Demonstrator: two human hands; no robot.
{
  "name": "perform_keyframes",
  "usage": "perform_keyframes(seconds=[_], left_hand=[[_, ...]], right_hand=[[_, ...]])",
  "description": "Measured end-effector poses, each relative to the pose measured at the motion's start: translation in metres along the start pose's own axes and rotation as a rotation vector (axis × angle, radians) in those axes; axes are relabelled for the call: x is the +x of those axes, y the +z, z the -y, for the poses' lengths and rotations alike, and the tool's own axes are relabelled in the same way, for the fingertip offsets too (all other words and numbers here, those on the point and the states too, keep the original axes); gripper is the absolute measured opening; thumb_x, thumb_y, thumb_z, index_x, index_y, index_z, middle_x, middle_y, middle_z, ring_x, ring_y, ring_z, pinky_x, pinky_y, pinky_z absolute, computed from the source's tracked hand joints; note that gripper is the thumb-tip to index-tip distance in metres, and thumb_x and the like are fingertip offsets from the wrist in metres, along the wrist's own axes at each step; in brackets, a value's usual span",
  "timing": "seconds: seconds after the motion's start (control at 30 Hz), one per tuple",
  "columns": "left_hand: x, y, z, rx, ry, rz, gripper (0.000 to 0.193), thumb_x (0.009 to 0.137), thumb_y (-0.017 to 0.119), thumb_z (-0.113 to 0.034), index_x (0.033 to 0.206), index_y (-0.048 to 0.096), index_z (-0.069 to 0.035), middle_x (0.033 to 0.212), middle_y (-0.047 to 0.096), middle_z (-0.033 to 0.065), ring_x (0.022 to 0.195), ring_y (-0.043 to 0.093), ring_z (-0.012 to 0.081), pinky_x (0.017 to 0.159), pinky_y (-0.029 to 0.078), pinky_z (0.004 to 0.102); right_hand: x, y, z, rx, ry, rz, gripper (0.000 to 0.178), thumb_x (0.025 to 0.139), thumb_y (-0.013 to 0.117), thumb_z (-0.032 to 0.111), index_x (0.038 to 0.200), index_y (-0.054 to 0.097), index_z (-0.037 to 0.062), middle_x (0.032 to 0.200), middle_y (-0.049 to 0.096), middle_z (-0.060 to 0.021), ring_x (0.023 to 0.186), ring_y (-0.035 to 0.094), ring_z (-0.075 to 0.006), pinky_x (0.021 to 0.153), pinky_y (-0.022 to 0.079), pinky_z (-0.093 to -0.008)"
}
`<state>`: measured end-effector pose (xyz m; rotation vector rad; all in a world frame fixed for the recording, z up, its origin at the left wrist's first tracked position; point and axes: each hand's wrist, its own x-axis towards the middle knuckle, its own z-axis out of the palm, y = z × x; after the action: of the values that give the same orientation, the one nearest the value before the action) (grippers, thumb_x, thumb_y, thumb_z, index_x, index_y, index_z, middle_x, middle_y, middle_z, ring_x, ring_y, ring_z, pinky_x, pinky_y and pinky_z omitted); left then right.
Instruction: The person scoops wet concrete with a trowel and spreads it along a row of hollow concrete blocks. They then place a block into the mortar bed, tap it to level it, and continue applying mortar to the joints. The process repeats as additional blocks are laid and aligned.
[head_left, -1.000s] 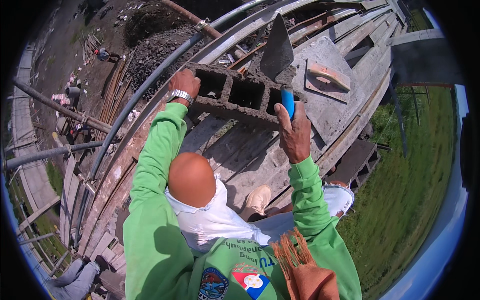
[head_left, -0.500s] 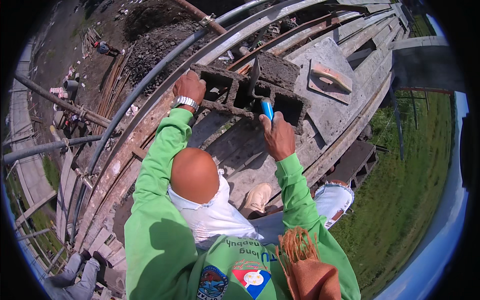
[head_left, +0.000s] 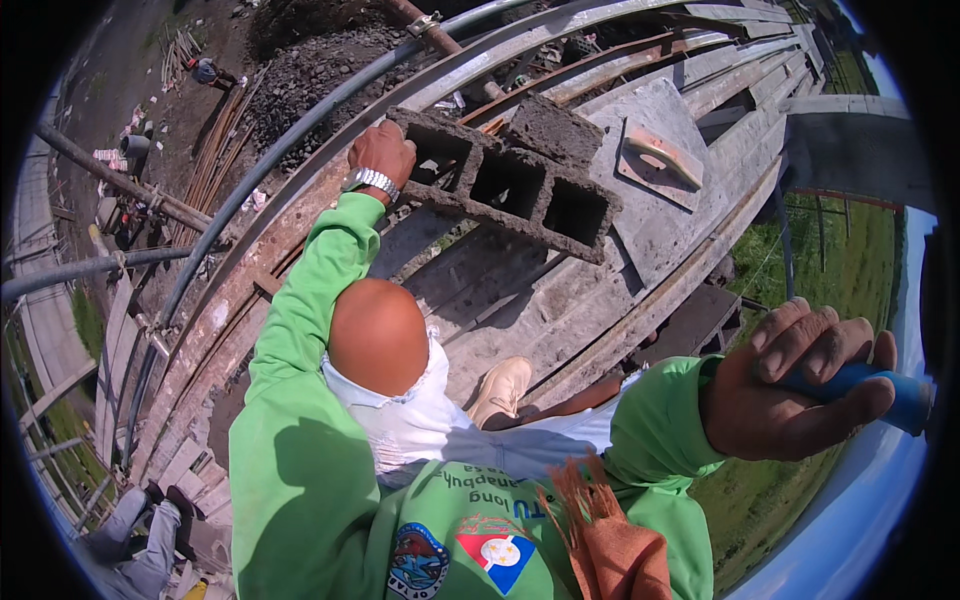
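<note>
My left hand [head_left: 382, 155], a metal watch on its wrist, is closed on the left end of a grey hollow concrete block [head_left: 500, 222]. The block is held tilted above the planks, its several open cells facing up. Out at the far right, my right hand [head_left: 800, 385] is raised and wrapped round the blue handle [head_left: 870, 395] of a trowel, whose blade is hidden from view. Just beyond the held block lies another rough dark block [head_left: 556, 132]. A wooden float [head_left: 660, 165] with a pale grip rests on a grey mortar-stained board [head_left: 640, 235].
Bent-looking planks and metal channels form the platform [head_left: 480, 330] under me. A blue-grey pipe rail [head_left: 290, 145] runs along its left side, above the ground far below. More blocks [head_left: 700, 325] sit at the right edge by grass. Another person's legs [head_left: 150, 545] show at lower left.
My right hand has swung with the trowel from the block's cells out to the far right and up. The left hand stays on the block, which has tilted slightly.
</note>
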<state>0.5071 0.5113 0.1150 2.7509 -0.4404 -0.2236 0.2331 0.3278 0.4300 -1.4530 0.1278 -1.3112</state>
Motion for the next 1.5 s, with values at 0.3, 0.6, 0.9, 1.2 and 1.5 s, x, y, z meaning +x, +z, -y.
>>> perform_keyframes(seconds=[0.3,0.6,0.9,1.2,1.5], left_hand=[[0.004,0.003,0.006,-0.027,0.021,0.051,0.036,0.084,0.069,-0.031,0.096,0.071,0.003,0.098,0.072,0.0309,0.096,0.07,0.0504,0.086,0.056,0.0566],[0.003,-0.001,0.004,-0.031,-0.013,0.045,0.036,0.084,0.07,-0.03,0.097,0.072,0.003,0.101,0.072,0.0325,0.098,0.069,0.0514,0.089,0.055,0.0572],[-0.005,-0.001,0.013,-0.044,0.009,0.006,0.037,0.083,0.07,-0.032,0.093,0.07,0.004,0.096,0.071,0.0327,0.094,0.069,0.0524,0.085,0.055,0.0584],[0.022,-0.008,0.007,-0.011,0.044,0.109,0.037,0.082,0.069,-0.031,0.094,0.074,0.004,0.098,0.073,0.0307,0.093,0.071,0.0483,0.084,0.057,0.0537],[-0.078,-0.103,0.064,-0.476,-0.087,0.371,0.096,0.088,0.055,-0.084,0.123,0.067,0.004,0.106,0.075,0.0222,0.107,0.073,0.0344,0.094,0.056,0.0423]], right_hand=[[-0.22,-0.011,-0.101,-1.025,0.918,0.537,0.032,0.105,0.062,0.032,0.109,0.051,0.0018,0.077,0.062,-0.0312,0.07,0.063,-0.0519,0.058,0.047,-0.0529],[-0.158,-0.037,-0.059,-0.328,0.387,-0.33,0.035,0.107,0.058,0.041,0.104,0.048,0.0072,0.062,0.049,0.0,0.046,0.047,-0.0101,0.043,0.039,-0.0256],[-0.251,-0.044,-0.106,-0.919,0.716,0.273,0.033,0.106,0.061,0.032,0.105,0.053,0.0008,0.067,0.059,-0.0163,0.057,0.062,-0.0292,0.054,0.046,-0.0415],[-0.177,-0.067,-0.083,-0.515,0.796,-0.218,0.025,0.107,0.059,0.031,0.106,0.053,0.0074,0.063,0.045,0.002,0.047,0.044,-0.0077,0.039,0.035,-0.0249],[-0.14,-0.007,-0.114,-0.638,0.638,0.665,0.031,0.105,0.065,0.031,0.116,0.059,0.003,0.069,0.051,-0.0023,0.054,0.041,-0.0095,0.049,0.034,-0.028]])
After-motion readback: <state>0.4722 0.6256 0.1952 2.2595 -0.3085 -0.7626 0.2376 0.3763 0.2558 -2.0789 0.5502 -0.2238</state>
